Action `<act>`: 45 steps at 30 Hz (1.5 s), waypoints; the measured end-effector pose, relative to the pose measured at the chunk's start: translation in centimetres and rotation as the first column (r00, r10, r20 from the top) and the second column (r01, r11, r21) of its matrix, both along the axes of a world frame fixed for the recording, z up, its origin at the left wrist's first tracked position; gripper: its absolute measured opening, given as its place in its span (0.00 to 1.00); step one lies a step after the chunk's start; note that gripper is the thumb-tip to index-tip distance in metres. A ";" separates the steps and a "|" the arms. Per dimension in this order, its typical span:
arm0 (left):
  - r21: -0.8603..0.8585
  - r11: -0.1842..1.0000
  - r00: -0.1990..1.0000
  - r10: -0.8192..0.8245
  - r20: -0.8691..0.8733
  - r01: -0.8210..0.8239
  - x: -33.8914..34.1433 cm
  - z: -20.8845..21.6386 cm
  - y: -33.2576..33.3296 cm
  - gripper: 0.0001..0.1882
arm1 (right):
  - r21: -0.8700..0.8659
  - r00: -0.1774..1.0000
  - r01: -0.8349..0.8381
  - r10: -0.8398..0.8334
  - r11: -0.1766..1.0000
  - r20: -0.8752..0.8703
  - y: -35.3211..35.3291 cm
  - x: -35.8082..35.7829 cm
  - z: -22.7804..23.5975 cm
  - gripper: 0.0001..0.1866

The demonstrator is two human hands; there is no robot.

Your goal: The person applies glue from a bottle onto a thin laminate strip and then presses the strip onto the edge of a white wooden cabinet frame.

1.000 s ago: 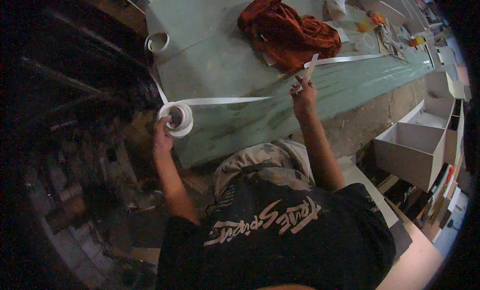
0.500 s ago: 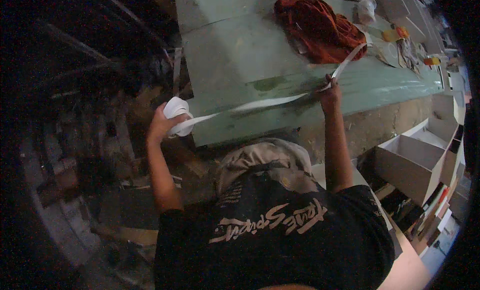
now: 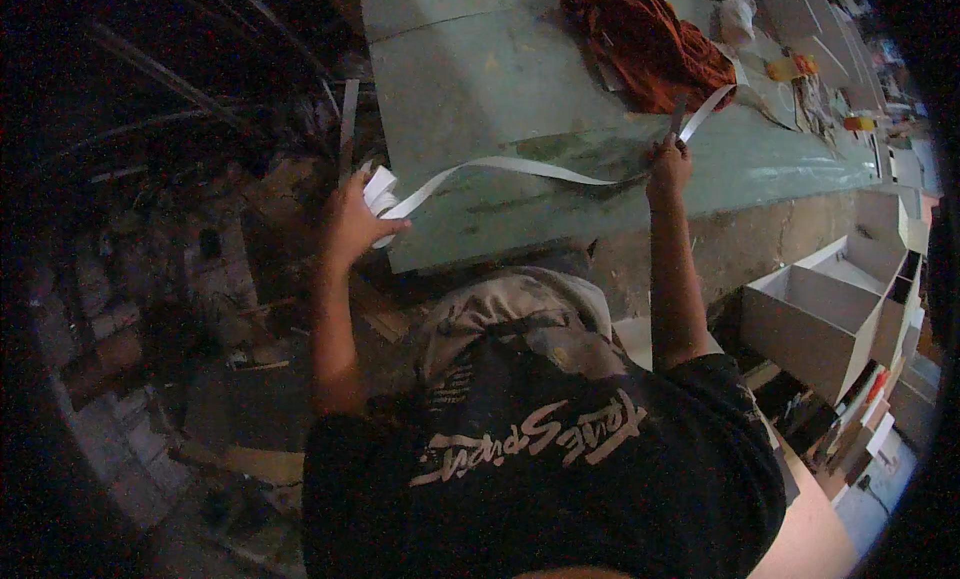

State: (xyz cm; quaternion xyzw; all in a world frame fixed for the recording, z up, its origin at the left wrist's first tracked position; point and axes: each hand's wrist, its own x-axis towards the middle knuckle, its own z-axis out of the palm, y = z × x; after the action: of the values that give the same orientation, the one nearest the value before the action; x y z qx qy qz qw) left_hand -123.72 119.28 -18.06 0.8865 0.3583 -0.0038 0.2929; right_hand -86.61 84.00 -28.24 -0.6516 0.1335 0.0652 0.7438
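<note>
My left hand (image 3: 355,224) is closed around a roll of white strip (image 3: 380,191) at the table's left corner. A loose white strip (image 3: 490,163) runs from the roll in a wavy line to my right hand (image 3: 668,169). That hand pinches the strip above the table's near edge, and the strip's far part slants up toward a rust-red cloth (image 3: 660,54). A thin, flat, grey piece (image 3: 679,115) sticks up from the right fingers; its kind is unclear.
The pale green table (image 3: 450,89) spans the top. At its far right lie a clear plastic bag (image 3: 738,17), an orange-yellow object (image 3: 792,67) and small scraps. A white open box (image 3: 810,299) stands at the right. The left side is dark and cluttered.
My left hand has moved slightly right and up and turned with the roll. The strip between my hands, nearly straight before, now bows upward. The grey piece at my right hand now shows upright.
</note>
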 end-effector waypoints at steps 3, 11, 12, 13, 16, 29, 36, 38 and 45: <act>0.091 0.995 0.996 -0.040 0.083 0.032 0.7 -0.8 1.2 0.45 | -0.010 0.999 0.000 0.000 1.000 0.033 -0.3 0.6 -0.6 0.15; 0.365 0.929 0.933 -0.181 0.311 0.058 7.6 1.0 2.8 0.27 | -0.169 0.951 0.234 -0.190 0.957 0.244 0.0 -4.2 2.6 0.19; 0.374 0.926 0.933 -0.182 0.310 0.057 7.5 -0.7 3.3 0.27 | -0.189 0.957 0.227 -0.182 0.955 0.226 0.6 -5.3 3.5 0.20; 0.528 0.846 0.910 -0.270 0.316 0.067 8.5 -2.0 3.0 0.27 | -0.220 0.958 0.240 -0.193 0.946 0.213 0.1 -5.7 3.9 0.20; 0.655 0.751 0.906 -0.334 0.261 0.088 9.0 -7.3 2.8 0.29 | -0.211 0.957 0.187 -0.130 0.959 0.259 -2.7 -6.0 0.6 0.19; 0.321 0.883 0.910 -0.397 0.118 0.343 3.3 -7.3 3.7 0.46 | -0.172 0.940 -0.072 0.124 0.982 0.318 4.4 -21.5 4.7 0.09; 0.418 0.809 0.800 -0.541 0.258 0.413 5.9 -3.9 0.9 0.43 | -0.212 0.922 -0.279 0.323 0.937 0.214 7.2 -23.7 5.9 0.11; 0.405 0.782 0.773 -0.590 0.235 0.474 7.6 -4.6 -1.5 0.43 | -0.094 0.978 -0.201 0.206 0.975 0.041 7.3 -23.9 5.5 0.11; 0.289 0.818 0.804 -0.560 0.202 0.497 11.5 -8.6 -3.1 0.32 | -0.014 0.992 -0.118 0.117 0.993 -0.050 6.8 -23.7 5.8 0.11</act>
State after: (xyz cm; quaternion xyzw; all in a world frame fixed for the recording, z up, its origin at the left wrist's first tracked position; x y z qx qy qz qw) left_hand -112.18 116.15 -26.63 0.9696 0.0490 0.0784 0.2265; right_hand -110.26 90.84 -22.40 -0.6628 0.1136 0.1237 0.7297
